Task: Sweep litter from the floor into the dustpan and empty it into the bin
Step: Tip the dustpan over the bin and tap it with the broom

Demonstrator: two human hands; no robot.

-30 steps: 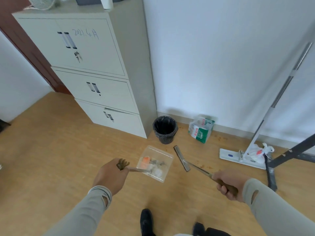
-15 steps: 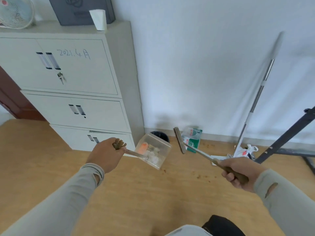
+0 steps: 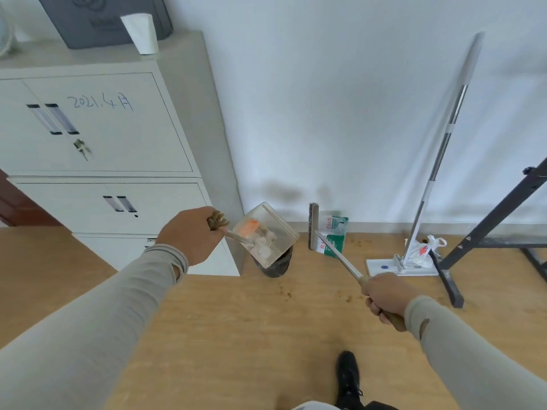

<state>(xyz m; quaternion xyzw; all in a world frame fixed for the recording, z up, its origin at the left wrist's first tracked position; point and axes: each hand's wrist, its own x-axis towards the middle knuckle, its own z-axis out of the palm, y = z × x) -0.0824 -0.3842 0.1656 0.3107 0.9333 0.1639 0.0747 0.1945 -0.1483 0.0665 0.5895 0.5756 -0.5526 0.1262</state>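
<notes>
My left hand (image 3: 189, 233) grips the handle of a clear plastic dustpan (image 3: 268, 232), held in the air and tilted. Orange and white litter (image 3: 250, 227) lies inside it. The pan hangs directly over the black bin (image 3: 276, 266), which stands on the wooden floor beside the cabinet and is mostly hidden behind the pan. My right hand (image 3: 387, 298) grips the wooden handle of a small brush (image 3: 313, 224), whose head is raised to the right of the dustpan.
A grey metal cabinet (image 3: 118, 161) stands at the left against the white wall. A green and white packet (image 3: 334, 236), a flat mop (image 3: 414, 232) with a plastic bag (image 3: 426, 250) and a black metal frame (image 3: 488, 232) stand at the right. Brown crumbs (image 3: 285, 292) dot the floor.
I have stepped closer to the bin. My left hand lifted the dustpan off the floor and carried it over the bin. The brush rose with my right hand.
</notes>
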